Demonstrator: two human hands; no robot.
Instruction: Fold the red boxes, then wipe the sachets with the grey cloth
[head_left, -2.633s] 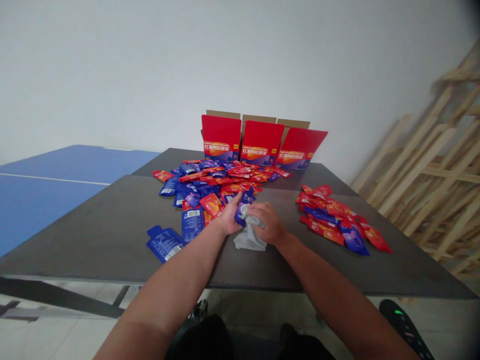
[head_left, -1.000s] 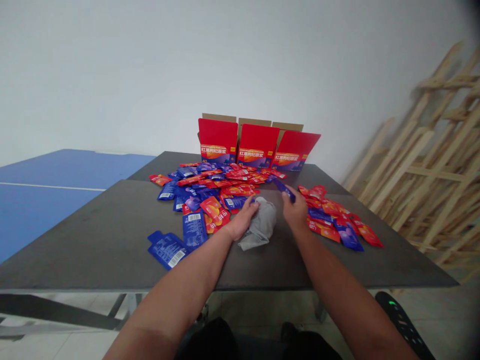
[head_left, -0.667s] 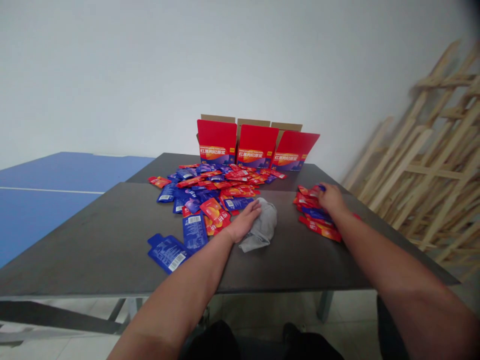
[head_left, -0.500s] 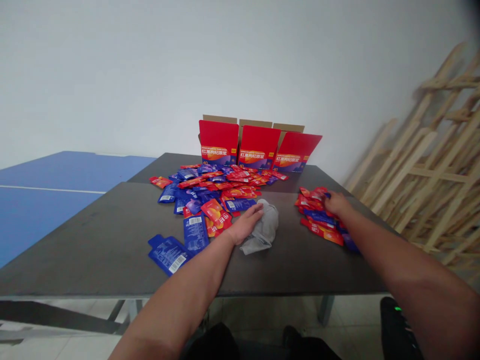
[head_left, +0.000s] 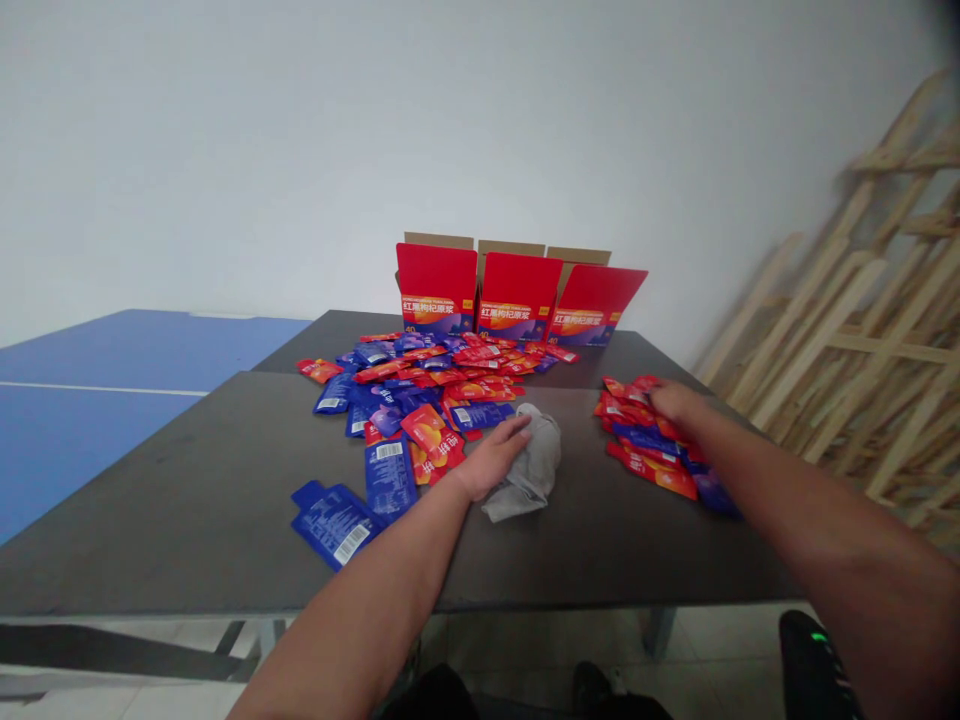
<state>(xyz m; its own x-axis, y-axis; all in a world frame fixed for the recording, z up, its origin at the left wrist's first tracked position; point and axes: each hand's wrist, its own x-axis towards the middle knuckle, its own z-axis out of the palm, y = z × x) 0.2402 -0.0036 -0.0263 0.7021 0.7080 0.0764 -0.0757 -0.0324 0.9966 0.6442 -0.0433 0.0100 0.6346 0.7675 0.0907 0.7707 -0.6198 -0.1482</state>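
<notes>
White wall behind, wooden frames (head_left: 840,300) leaning at right, blue table-tennis table (head_left: 97,350) off to the left. Dark grey desk (head_left: 187,500) in front, three red cartons (head_left: 517,295) standing open along its far end, flaps up. Two heaps of red and blue sachets on the desk: large heap (head_left: 427,385) centre-left, just before the cartons; small heap (head_left: 645,440) at right, well apart from it. Loose blue sachets (head_left: 334,522) lie at the near edge of the large heap.

Grey cloth (head_left: 531,470) sits bunched between the heaps, nearer the large one. Left hand (head_left: 491,460) lies flat on the desk, fingers (head_left: 510,432) loosely spread, tips touching the cloth, nothing pinched. Right hand (head_left: 675,402) is down on the small heap, fingers (head_left: 660,392) curled over the sachets; cannot tell whether they pinch one. Blue sachet seen raised in the right hand a second ago no longer shows there.
</notes>
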